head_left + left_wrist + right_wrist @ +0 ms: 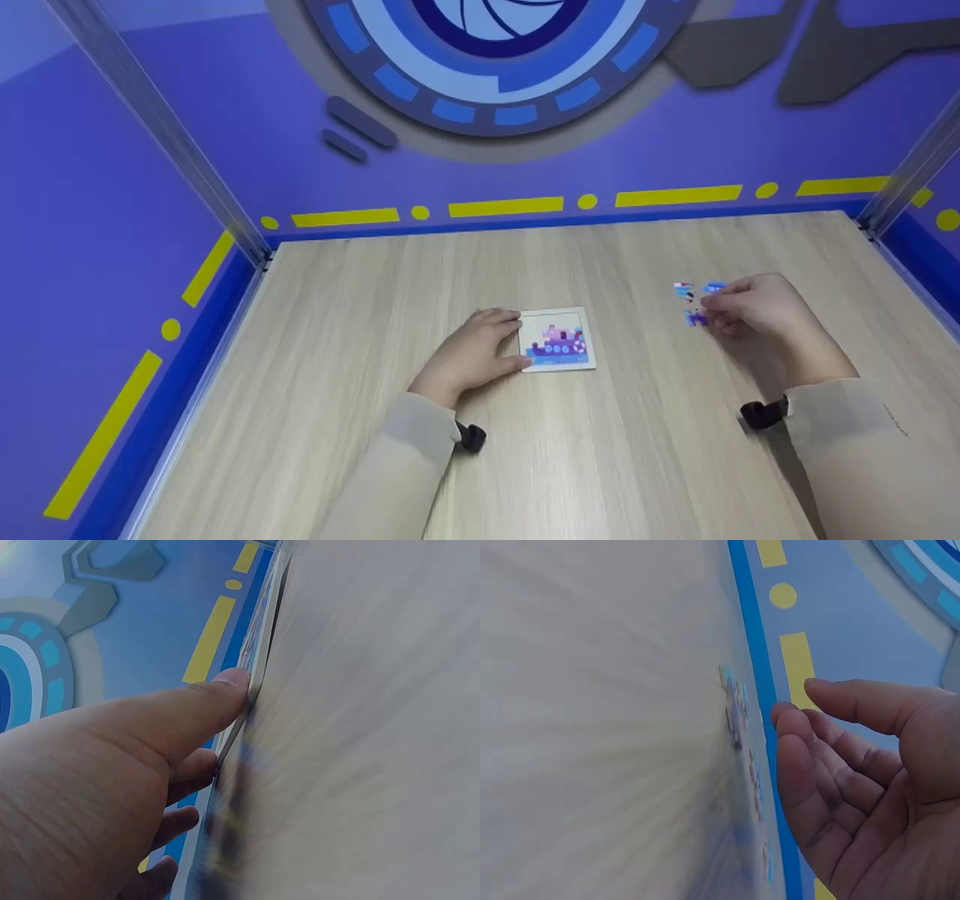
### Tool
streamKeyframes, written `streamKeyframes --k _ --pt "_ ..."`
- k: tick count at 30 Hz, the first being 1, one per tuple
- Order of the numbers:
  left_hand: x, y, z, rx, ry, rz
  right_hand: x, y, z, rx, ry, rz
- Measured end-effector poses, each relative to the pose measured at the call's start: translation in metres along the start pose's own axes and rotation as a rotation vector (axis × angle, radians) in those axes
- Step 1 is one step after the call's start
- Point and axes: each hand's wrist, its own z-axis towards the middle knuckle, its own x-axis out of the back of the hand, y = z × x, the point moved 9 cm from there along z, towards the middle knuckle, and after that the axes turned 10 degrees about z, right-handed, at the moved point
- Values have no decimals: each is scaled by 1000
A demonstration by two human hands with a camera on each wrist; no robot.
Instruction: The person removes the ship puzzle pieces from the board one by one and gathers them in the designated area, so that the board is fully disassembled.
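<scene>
Blurred wood grain fills most of both wrist views, so fine detail on the table is lost there. Left wrist view: only the edge of the puzzle board shows as a thin pale strip; its picture is not readable from that angle. Head view: the board lies flat near the table's middle and shows a purple and blue picture, too small to read in detail.

Left hand rests on the table at the board's left edge. Fingers are nearly straight, with the thumb tip pressed against the board's side and the other fingertips touching the edge; nothing is gripped.

Right hand sits well to the right of the board, over a small cluster of loose puzzle pieces. The hand covers part of the cluster, so the piece count cannot be told. Fingers are loosely curved and a little apart, tips just beside the pieces; whether any piece is pinched cannot be told.

Both forearms wear beige sleeves, cut off at the bottom of the head view.

Light wood table; purple walls with yellow dashes and a blue round emblem at the back, cut off at the top.
</scene>
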Motion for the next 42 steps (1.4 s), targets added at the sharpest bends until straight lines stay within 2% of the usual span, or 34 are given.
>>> streamKeyframes --k 6,15,20,24,29,34,42 --pt "-1 2 1 -14 6 6 -22 -26 -2 59 -34 14" --pt "3 1 0 -22 16 12 -73 -96 -11 173 -57 17" --pt "2 1 1 -23 15 27 -103 -120 -16 209 -82 49" --pt "1 -1 1 -7 9 21 -125 -126 -16 222 -111 40" --pt "2 -2 0 10 14 -1 -145 -121 -13 201 -149 2" --pt "2 -2 0 22 6 -7 -153 -114 -11 170 -167 0" --pt "2 -2 1 15 6 6 -161 -113 -8 219 -146 -46"
